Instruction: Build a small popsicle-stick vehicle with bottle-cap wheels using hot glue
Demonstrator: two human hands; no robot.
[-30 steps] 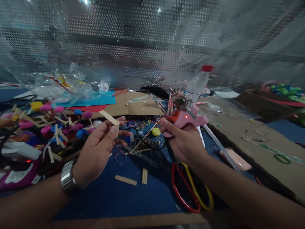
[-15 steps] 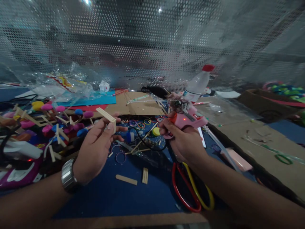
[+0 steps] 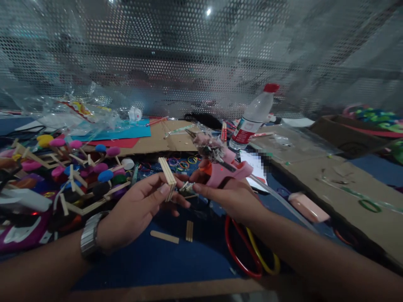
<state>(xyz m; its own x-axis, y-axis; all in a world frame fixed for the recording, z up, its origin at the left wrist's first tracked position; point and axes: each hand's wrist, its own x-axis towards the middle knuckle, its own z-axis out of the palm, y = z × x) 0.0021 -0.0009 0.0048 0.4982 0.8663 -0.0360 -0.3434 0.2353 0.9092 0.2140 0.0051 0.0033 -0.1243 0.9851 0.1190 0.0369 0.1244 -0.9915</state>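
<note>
My left hand (image 3: pixel 138 207), with a metal watch at the wrist, pinches a small panel of glued wooden sticks (image 3: pixel 167 178) and holds it upright above the blue mat (image 3: pixel 163 260). My right hand (image 3: pixel 231 197) grips a pink hot glue gun (image 3: pixel 225 167) with an orange trigger and a small red light. The gun's glue-crusted nozzle points up and left, close to the right of the stick panel. A clear glue stick juts from the gun's back toward the right.
Loose wooden sticks (image 3: pixel 189 230) lie on the mat below my hands. Red and yellow hoops (image 3: pixel 248 256) sit under my right forearm. Stick-and-pompom pieces (image 3: pixel 85 172) crowd the left. A plastic bottle (image 3: pixel 253 117) stands behind on cardboard (image 3: pixel 315 167); perforated mesh closes the back.
Both hands have moved toward each other at the middle. The stick panel turned from slanted to nearly upright, and the glue gun came left, close beside it.
</note>
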